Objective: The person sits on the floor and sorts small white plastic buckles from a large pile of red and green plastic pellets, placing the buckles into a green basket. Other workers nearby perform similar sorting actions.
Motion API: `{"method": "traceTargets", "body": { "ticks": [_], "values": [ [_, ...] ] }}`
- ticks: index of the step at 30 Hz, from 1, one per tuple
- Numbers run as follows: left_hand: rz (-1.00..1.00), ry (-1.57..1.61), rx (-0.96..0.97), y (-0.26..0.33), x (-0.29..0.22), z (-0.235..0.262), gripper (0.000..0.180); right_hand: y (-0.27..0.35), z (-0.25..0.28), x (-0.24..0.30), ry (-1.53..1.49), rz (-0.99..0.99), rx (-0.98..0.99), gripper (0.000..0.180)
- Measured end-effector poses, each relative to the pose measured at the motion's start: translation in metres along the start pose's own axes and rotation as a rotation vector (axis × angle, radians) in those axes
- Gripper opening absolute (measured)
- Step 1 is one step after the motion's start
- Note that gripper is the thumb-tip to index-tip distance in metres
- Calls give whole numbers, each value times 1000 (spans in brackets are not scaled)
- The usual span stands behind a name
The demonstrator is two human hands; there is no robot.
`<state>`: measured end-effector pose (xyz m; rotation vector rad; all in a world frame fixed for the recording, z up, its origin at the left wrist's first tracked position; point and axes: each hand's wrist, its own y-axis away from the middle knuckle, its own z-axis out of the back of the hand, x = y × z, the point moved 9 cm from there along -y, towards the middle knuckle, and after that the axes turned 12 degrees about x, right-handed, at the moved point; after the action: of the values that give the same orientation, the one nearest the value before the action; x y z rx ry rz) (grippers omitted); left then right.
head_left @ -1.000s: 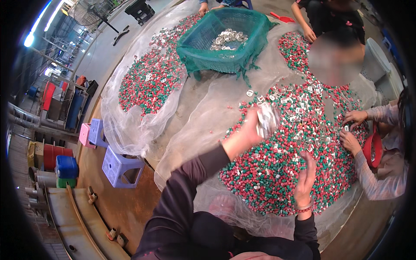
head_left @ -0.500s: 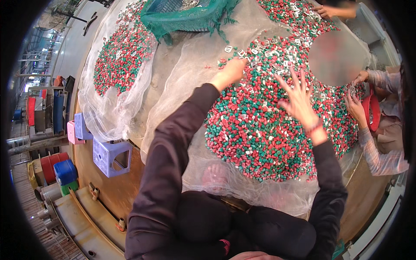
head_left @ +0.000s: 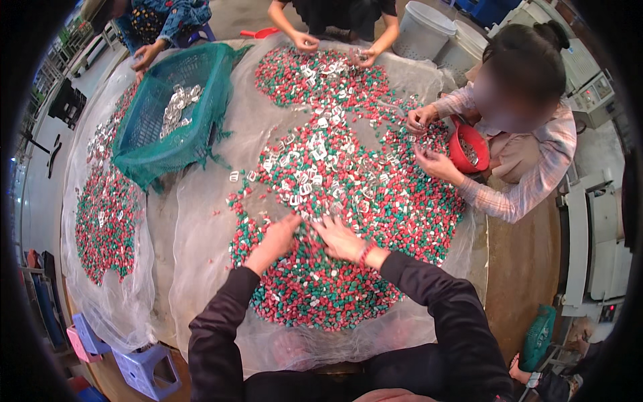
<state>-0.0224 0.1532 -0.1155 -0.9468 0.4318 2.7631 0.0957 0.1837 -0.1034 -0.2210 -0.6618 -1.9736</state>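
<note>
Two hands, left hand (head_left: 278,238) and right hand (head_left: 340,238), are resting open, palms down, in the red, green and white pieces (head_left: 348,201). Green mesh basket (head_left: 144,144) is sitting at ten o'clock on the worktop (head_left: 529,268).

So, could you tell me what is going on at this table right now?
Several people sit around a round table covered with clear plastic sheet, picking through heaps of small red, green and white pieces. The camera wearer's left hand and right hand both rest in the nearest heap, fingers spread among the pieces. A co-worker on the right picks pieces beside a red bowl. A green mesh basket holds pale metal clips.
</note>
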Motion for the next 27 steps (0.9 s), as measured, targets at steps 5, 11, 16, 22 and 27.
{"method": "traceTargets", "body": {
  "ticks": [5, 11, 16, 22, 27],
  "values": [
    [-66, 177, 116, 10, -61, -24, 45, 35, -21, -25, -656, -153, 179, 62],
    [-19, 523, 1, 16, -93, 43, 32, 57, 14, -5, -1777, 68, 101, 37],
    [-126, 352, 44, 34, -128, 85, 31, 72, 52, -1, -1705, 47, 88, 32],
    [130, 470, -48, 35, -81, 85, 25, 76, 52, -31, -1442, -73, -61, 27],
    [-129, 1245, 21, 49, -80, 81, 39, 74, 61, -32, -1139, -99, -12, 43]
  ]
}}
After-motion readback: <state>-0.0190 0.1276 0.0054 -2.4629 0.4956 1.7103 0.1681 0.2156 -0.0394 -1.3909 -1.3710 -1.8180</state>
